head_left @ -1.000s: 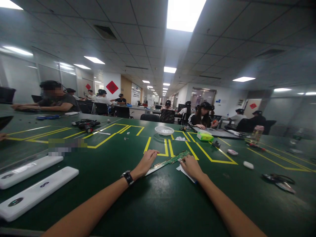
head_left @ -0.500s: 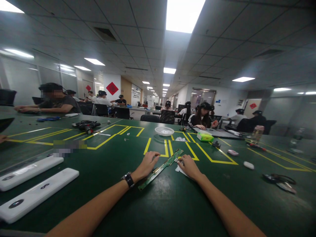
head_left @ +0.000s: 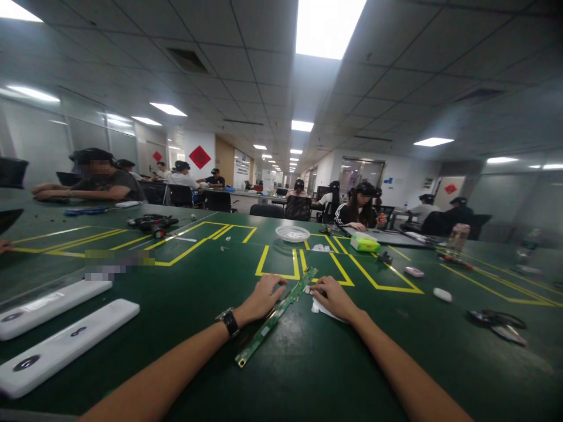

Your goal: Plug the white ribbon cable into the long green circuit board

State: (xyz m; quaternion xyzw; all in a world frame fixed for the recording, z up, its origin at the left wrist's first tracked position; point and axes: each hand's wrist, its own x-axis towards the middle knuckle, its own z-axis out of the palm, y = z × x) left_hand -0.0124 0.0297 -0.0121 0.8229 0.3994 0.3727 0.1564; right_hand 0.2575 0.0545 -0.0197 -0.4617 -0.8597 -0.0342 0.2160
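A long, narrow green circuit board [head_left: 273, 319] lies slantwise in front of me, its near end toward my left forearm and its far end close to the yellow tape. My left hand [head_left: 264, 296], with a dark watch on the wrist, has its fingers curled over the board's left edge; the fingertips under it are hidden. At the board's right side, my right hand [head_left: 333, 296] is closed in a pinch on a crumpled white tissue [head_left: 328, 312]. Part of the tissue hangs below the palm, and a small white bit shows at the fingertips.
Two long white devices [head_left: 74, 346] lie at the left. Beyond the board stand a white basket [head_left: 292, 234] and a green tissue pack [head_left: 365, 243]. Black tools [head_left: 153, 224] and a white case [head_left: 442, 294] are on the green table. Co-workers sit around it.
The board has shifted toward me and to the left, with its near end lower in view. My right hand has moved slightly left; my left hand has hardly moved.
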